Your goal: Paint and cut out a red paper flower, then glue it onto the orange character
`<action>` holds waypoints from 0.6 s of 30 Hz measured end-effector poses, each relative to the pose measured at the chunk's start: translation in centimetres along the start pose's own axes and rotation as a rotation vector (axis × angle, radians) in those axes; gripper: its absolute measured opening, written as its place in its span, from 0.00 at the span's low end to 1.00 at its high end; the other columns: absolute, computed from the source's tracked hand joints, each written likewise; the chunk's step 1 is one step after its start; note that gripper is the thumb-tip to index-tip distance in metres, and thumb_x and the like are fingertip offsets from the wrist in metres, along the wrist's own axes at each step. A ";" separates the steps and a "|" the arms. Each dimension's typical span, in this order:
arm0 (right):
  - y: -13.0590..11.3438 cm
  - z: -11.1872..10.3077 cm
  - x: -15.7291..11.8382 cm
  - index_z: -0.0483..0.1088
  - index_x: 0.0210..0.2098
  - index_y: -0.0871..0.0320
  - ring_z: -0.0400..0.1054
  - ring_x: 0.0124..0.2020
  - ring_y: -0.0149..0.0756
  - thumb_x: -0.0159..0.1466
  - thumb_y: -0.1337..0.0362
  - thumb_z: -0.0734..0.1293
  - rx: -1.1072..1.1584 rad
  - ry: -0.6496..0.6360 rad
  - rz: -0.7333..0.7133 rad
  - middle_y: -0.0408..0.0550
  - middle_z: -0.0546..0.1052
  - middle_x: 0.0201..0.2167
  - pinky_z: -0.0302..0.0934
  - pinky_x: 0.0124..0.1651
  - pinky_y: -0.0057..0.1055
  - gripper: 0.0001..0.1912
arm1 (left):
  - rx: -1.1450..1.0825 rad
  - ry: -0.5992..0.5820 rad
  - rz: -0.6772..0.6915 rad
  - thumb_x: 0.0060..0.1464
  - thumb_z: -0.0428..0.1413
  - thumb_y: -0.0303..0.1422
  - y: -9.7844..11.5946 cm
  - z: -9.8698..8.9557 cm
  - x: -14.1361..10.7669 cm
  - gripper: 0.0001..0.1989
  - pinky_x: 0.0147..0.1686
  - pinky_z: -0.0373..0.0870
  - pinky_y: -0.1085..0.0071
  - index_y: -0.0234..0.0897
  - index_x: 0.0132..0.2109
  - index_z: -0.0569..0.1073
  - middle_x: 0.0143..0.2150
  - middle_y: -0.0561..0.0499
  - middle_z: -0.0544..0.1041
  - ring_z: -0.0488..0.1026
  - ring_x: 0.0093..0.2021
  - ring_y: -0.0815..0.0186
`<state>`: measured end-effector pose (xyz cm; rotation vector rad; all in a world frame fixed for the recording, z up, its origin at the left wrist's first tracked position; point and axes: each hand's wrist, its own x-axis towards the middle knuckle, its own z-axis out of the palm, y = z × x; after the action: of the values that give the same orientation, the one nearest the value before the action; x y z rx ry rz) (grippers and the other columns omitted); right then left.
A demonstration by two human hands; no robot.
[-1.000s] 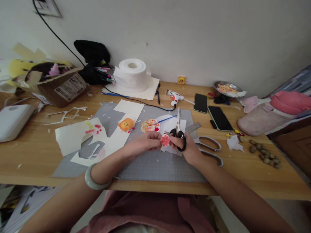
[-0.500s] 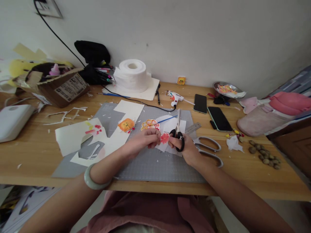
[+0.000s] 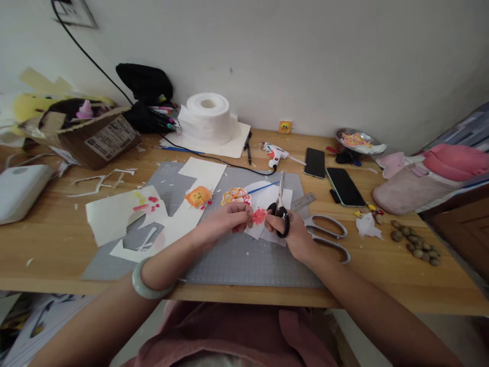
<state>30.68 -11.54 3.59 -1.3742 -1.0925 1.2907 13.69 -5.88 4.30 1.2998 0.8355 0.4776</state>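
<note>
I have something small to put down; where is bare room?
Mostly bare wood lies between grey scissor handles and brown nuts. The front of the cutting mat is nearly bare between the forearms. Crowded: around the left hand, red flower, right hand and black-handled scissors.

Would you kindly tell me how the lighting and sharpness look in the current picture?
Head view: soft, muted light, the wall greyer toward the right; head view: the red flower between the left hand and right hand looks too soft for fine detail; head view: no strong glare on the nearer phone; head view: apparent wide-angle stretching toward the edges.
</note>
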 end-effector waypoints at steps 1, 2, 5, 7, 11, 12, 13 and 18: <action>0.0 0.0 0.0 0.65 0.24 0.57 0.57 0.22 0.29 0.49 0.51 0.68 -0.001 -0.002 0.001 0.38 0.66 0.18 0.51 0.27 0.29 0.15 | -0.003 0.004 0.002 0.43 0.55 0.37 0.0 0.0 0.0 0.07 0.23 0.51 0.73 0.38 0.25 0.69 0.21 0.57 0.67 0.58 0.22 0.72; 0.0 0.0 0.0 0.65 0.24 0.57 0.57 0.22 0.29 0.49 0.51 0.68 -0.001 -0.004 0.002 0.38 0.66 0.18 0.51 0.27 0.29 0.15 | -0.006 0.007 0.004 0.43 0.55 0.37 -0.1 -0.1 0.1 0.07 0.23 0.50 0.73 0.38 0.25 0.68 0.21 0.57 0.66 0.57 0.22 0.72; 0.1 -0.1 0.0 0.66 0.25 0.57 0.57 0.22 0.29 0.49 0.51 0.68 -0.002 -0.014 0.000 0.38 0.66 0.18 0.51 0.27 0.29 0.16 | -0.010 0.008 0.007 0.43 0.56 0.36 -0.2 -0.2 0.1 0.07 0.23 0.50 0.73 0.38 0.24 0.68 0.19 0.58 0.64 0.57 0.21 0.72; 0.1 -0.2 0.0 0.65 0.24 0.57 0.57 0.22 0.29 0.50 0.51 0.69 -0.004 -0.027 -0.006 0.38 0.66 0.18 0.51 0.28 0.29 0.16 | -0.013 0.010 0.010 0.43 0.56 0.36 -0.2 -0.2 0.1 0.07 0.23 0.49 0.73 0.38 0.24 0.68 0.19 0.58 0.64 0.57 0.21 0.72; 0.1 -0.3 -0.1 0.65 0.23 0.57 0.56 0.21 0.28 0.53 0.48 0.67 -0.004 -0.103 0.002 0.39 0.66 0.17 0.52 0.27 0.28 0.18 | -0.042 0.038 0.027 0.42 0.56 0.36 -0.1 -0.2 0.1 0.08 0.23 0.50 0.72 0.38 0.23 0.66 0.19 0.58 0.64 0.56 0.21 0.72; 0.1 -0.3 -0.2 0.66 0.24 0.58 0.57 0.21 0.28 0.54 0.46 0.65 0.002 -0.141 0.016 0.40 0.67 0.18 0.52 0.27 0.28 0.19 | -0.055 0.056 0.035 0.42 0.56 0.36 0.0 -0.2 0.1 0.08 0.23 0.49 0.72 0.38 0.23 0.66 0.19 0.58 0.64 0.56 0.20 0.72; 0.1 -0.3 -0.3 0.67 0.26 0.58 0.58 0.21 0.28 0.54 0.45 0.64 0.009 -0.184 0.034 0.41 0.67 0.19 0.53 0.26 0.28 0.21 | -0.069 0.078 0.044 0.43 0.56 0.36 0.1 -0.3 0.0 0.08 0.23 0.49 0.72 0.38 0.23 0.65 0.19 0.58 0.64 0.55 0.20 0.73; -0.2 -0.3 -0.7 0.67 0.26 0.59 0.59 0.20 0.27 0.54 0.43 0.65 -0.005 -0.388 0.106 0.42 0.68 0.21 0.55 0.24 0.27 0.22 | -0.143 0.172 0.088 0.43 0.56 0.39 0.6 -0.5 0.0 0.10 0.23 0.49 0.72 0.39 0.25 0.63 0.19 0.60 0.61 0.55 0.20 0.73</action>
<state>30.90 -12.19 3.88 -1.2268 -1.2927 1.6804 13.35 -5.43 4.83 1.1784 0.8723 0.7142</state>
